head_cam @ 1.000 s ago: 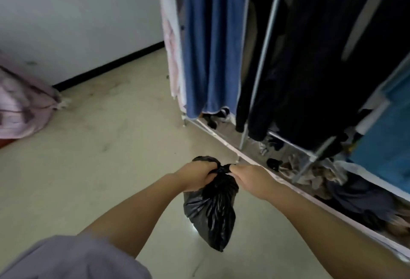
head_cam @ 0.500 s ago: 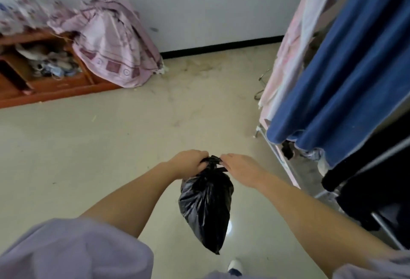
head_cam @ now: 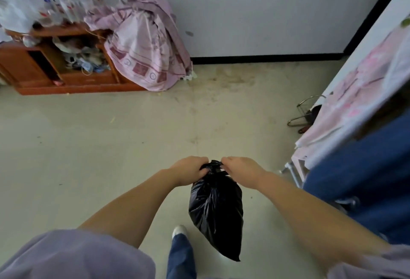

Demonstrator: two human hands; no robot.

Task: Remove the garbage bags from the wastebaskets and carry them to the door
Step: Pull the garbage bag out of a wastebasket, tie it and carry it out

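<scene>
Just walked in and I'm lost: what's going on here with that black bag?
A person holds a black garbage bag off the floor by its gathered neck, left hand and right hand gripping either side of the top. It hangs in front of them over open floor. No wastebasket or door is in view.

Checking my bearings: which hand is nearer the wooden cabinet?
Left. The left hand grips the garbage bag neck on the side toward the wooden cabinet; the right hand grips it farther away.
</scene>
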